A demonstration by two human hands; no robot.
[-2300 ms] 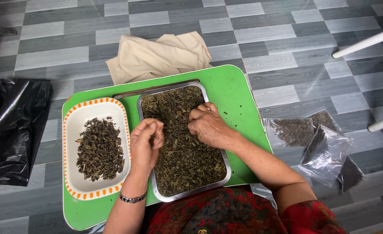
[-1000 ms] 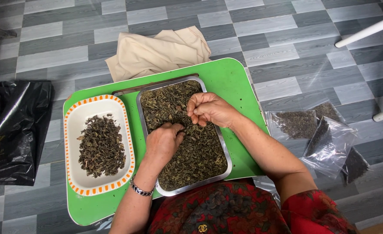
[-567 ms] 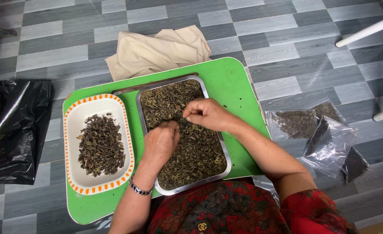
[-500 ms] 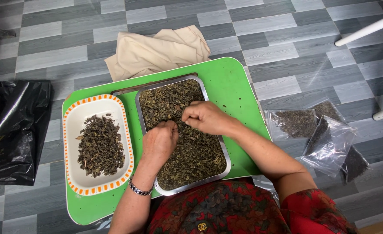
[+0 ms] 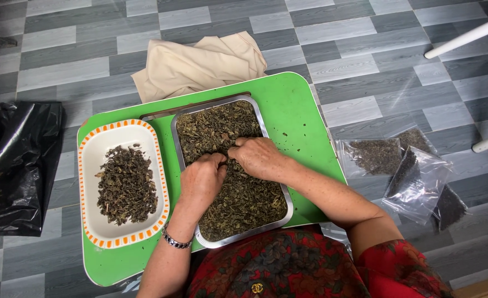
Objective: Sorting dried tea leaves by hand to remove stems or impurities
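A metal tray [image 5: 259, 118] full of dried green-brown leaves [image 5: 246, 200] sits on a green low table [image 5: 293, 105]. Both hands rest in the middle of the tray, fingertips nearly touching. My left hand [image 5: 201, 180] has its fingers curled into the leaves. My right hand [image 5: 259, 157] pinches at the leaves right beside it. Left of the tray stands a white oblong dish with an orange-patterned rim [image 5: 89, 182] holding a pile of darker dried leaves [image 5: 126, 184].
A beige folded cloth [image 5: 200, 63] lies on the tiled floor behind the table. A black plastic bag [image 5: 12, 165] lies at the left. Several clear plastic bags of dried leaves [image 5: 409, 171] lie at the right. White furniture legs [image 5: 464, 36] stand at the far right.
My left hand has moved up and right from the tray's lower left to meet my right hand at the tray's middle. My right hand has shifted slightly down.
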